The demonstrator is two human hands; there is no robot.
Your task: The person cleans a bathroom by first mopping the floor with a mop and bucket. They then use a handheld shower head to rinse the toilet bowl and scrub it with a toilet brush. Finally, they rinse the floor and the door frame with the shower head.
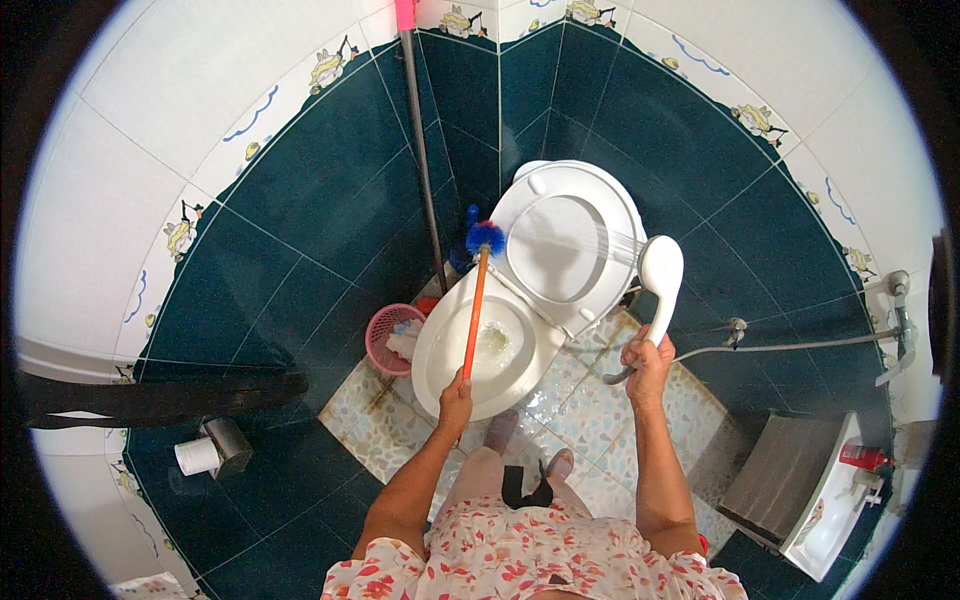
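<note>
My left hand [455,405] is closed round the orange handle of a toilet brush [475,322]. The brush's blue bristle head is at the hinge side of the toilet, by the raised lid. My right hand [648,367] grips a white hand shower [663,274], and water sprays from it leftward onto the white toilet lid [559,247]. Below the lid lies the toilet bowl [435,367], with its seat area uncovered and water moving inside. A metal hose [795,346] runs from the right wall to my right hand.
Left of the bowl stands a pink basket [381,339] holding crumpled paper. A long pole [421,150] leans in the corner. A toilet paper roll [197,457] hangs on the left wall; a white washbasin [825,525] stands at right. The tiled floor [592,390] looks wet.
</note>
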